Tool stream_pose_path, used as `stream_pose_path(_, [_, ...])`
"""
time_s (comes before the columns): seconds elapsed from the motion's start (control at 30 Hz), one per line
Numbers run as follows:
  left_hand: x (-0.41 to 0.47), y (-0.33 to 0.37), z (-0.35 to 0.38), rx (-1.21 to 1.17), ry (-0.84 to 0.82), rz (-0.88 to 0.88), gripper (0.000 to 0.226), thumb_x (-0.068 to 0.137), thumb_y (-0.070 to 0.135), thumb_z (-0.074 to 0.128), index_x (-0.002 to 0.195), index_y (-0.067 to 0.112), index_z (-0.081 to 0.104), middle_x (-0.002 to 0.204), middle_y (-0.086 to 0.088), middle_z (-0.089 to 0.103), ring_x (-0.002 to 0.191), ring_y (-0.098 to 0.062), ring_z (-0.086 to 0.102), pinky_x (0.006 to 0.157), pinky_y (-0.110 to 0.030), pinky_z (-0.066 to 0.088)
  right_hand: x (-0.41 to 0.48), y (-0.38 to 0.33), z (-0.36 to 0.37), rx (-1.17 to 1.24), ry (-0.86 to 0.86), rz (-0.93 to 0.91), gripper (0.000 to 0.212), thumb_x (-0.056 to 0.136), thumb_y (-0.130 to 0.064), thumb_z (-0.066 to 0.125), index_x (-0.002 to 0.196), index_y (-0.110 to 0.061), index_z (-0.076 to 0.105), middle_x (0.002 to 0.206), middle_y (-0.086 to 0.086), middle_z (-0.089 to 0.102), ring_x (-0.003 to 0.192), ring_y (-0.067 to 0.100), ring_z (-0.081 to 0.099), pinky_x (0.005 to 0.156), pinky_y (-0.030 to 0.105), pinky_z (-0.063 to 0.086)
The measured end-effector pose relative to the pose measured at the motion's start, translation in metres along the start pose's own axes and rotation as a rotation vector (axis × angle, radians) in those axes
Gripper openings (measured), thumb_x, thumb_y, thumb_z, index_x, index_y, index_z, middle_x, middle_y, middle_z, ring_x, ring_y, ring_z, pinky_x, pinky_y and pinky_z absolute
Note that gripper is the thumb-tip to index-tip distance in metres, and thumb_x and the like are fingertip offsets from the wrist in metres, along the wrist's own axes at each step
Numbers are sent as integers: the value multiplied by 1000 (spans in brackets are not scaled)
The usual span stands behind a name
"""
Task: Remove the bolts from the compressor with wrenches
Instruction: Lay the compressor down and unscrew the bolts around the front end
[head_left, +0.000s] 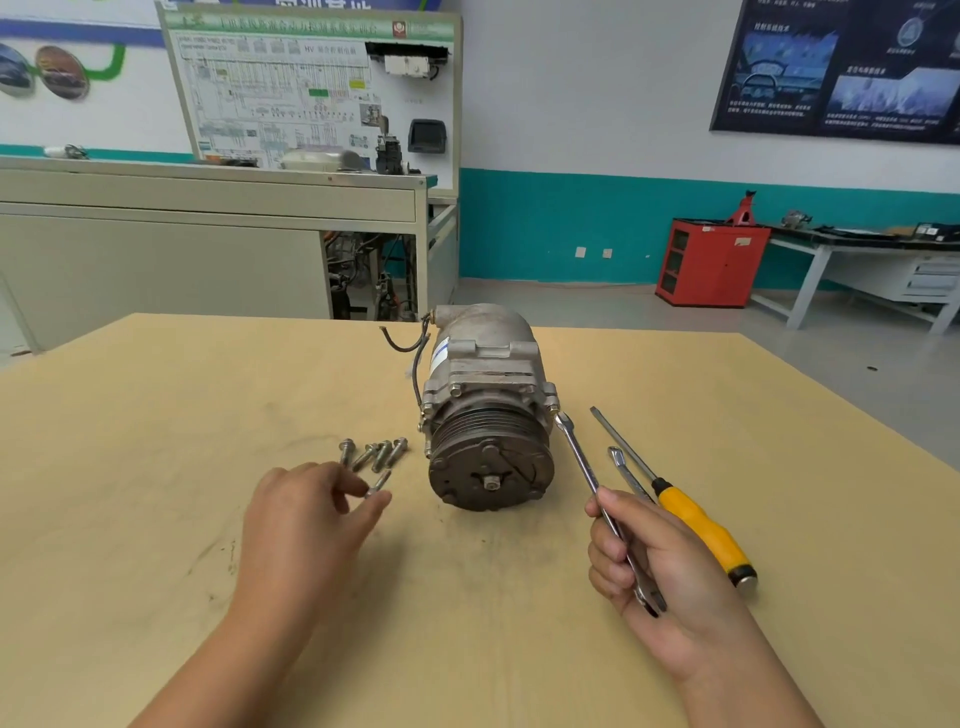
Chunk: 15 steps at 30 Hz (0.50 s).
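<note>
A grey compressor (485, 405) lies on the wooden table (156, 415), its pulley facing me. Left of the pulley, several loose bolts (373, 451) lie in a cluster. My left hand (306, 519) hovers just below them and pinches one bolt (378, 483) between thumb and fingertips. My right hand (654, 566) grips a silver wrench (582, 462) by its shaft; the wrench's head points up toward the compressor's right flange and stops just short of it.
A second wrench (626, 470) and a yellow-handled screwdriver (696, 519) lie on the table right of my right hand. Beyond the table stand a grey training bench (208, 239), a red cabinet (711, 262) and a workbench (857, 260).
</note>
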<state>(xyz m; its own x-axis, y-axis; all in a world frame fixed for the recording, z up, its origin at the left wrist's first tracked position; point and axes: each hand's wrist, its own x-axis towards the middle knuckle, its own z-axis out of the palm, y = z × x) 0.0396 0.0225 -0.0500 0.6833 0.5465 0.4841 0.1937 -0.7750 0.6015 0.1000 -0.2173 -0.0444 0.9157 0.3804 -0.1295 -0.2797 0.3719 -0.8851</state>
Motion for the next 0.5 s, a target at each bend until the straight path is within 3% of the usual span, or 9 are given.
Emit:
stream_pose_path(0.1, [7, -18, 3, 93, -67, -57, 14, 78, 34, 73, 75, 22, 67, 62, 9, 52, 77, -19, 45, 57, -32, 27, 6, 4, 3, 8, 16, -3, 16, 86, -15, 53, 75, -4, 56, 46, 2, 40, 34, 9, 35, 32, 19, 29])
stream_pose_path(0.27, [13, -28, 15, 170, -169, -138, 20, 80, 42, 69, 85, 23, 66, 81, 1, 62, 97, -25, 51, 69, -32, 37, 4, 8, 4, 77, 23, 57, 15, 73, -20, 60, 70, -6, 57, 44, 0, 37, 32, 8, 32, 31, 19, 27])
stream_pose_path(0.5, [12, -33, 15, 184, -183, -196, 28, 79, 51, 68, 85, 27, 57, 93, 0, 65, 102, -26, 52, 72, -32, 36, 0, 9, 3, 79, 9, 42, 15, 74, -20, 59, 70, -6, 57, 44, 1, 38, 32, 9, 33, 31, 19, 28])
